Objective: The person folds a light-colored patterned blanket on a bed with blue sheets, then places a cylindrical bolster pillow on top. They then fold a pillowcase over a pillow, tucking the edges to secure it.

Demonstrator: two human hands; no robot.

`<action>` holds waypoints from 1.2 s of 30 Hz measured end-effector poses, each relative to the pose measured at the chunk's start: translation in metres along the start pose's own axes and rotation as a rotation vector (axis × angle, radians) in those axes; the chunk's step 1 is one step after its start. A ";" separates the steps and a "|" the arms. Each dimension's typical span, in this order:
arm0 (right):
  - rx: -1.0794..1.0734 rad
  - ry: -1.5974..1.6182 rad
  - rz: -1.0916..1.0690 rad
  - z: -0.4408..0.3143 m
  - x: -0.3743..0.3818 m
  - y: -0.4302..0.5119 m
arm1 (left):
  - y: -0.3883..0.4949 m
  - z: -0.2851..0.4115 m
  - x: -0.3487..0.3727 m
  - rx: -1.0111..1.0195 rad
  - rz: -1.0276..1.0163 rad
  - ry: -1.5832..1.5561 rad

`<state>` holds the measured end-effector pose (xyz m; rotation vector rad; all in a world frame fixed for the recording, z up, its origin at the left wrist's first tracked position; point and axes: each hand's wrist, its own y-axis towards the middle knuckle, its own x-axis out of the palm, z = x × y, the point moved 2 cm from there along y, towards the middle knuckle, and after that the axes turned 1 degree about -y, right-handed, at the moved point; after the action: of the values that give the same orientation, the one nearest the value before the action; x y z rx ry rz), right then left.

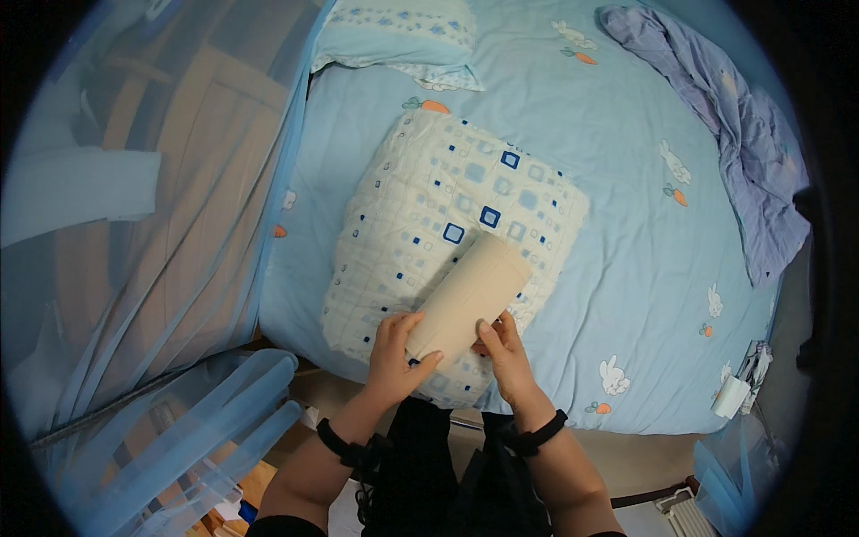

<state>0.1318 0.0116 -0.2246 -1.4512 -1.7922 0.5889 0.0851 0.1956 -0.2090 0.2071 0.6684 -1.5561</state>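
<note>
A beige cylindrical roll [470, 295], which looks like rolled paper or cloth, lies slantwise over a quilted, square-patterned pillow [402, 221]. My left hand [399, 356] grips the roll's near left end, thumb on top and fingers along its far side. On the right side, my right hand [503, 356] holds the roll with the thumb against its surface; its other fingers are partly hidden beneath. The pillow rests at the bed's near edge, right before me.
A light blue sheet [644, 268] with rabbits and carrots covers the bed. Another pillow [396, 33] lies at the far left, a crumpled purple cloth [725, 127] at the far right. Sheer blue netting [201, 268] hangs on the left. A small white object [731, 396] sits at the right corner.
</note>
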 end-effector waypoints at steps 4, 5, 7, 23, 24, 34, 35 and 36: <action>-0.166 0.000 -0.028 -0.001 0.005 -0.011 | -0.009 0.007 0.000 -0.001 -0.011 -0.006; -0.166 -0.012 -0.006 0.002 0.005 -0.012 | -0.009 0.007 0.000 0.046 0.003 -0.039; -0.156 -0.020 0.054 0.011 0.009 -0.008 | -0.001 -0.002 0.001 -0.044 -0.064 -0.042; 0.009 -0.092 0.467 0.052 -0.102 0.059 | 0.016 -0.138 -0.070 -0.642 0.192 0.093; 0.037 0.059 0.344 0.060 -0.103 0.074 | 0.015 -0.145 -0.066 -0.766 0.075 -0.089; 0.091 0.452 -0.044 0.130 -0.096 0.120 | 0.003 -0.148 -0.047 -0.573 -0.290 -1.045; 0.085 0.408 -0.022 0.138 -0.091 0.119 | 0.005 -0.153 -0.044 -0.505 -0.300 -1.017; 0.076 0.374 -0.002 0.143 -0.084 0.119 | 0.008 -0.158 -0.043 -0.442 -0.306 -0.983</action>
<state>0.1007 -0.0250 -0.4230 -1.4018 -1.4631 0.3517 0.0562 0.3154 -0.3173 -0.9765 0.2325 -1.5172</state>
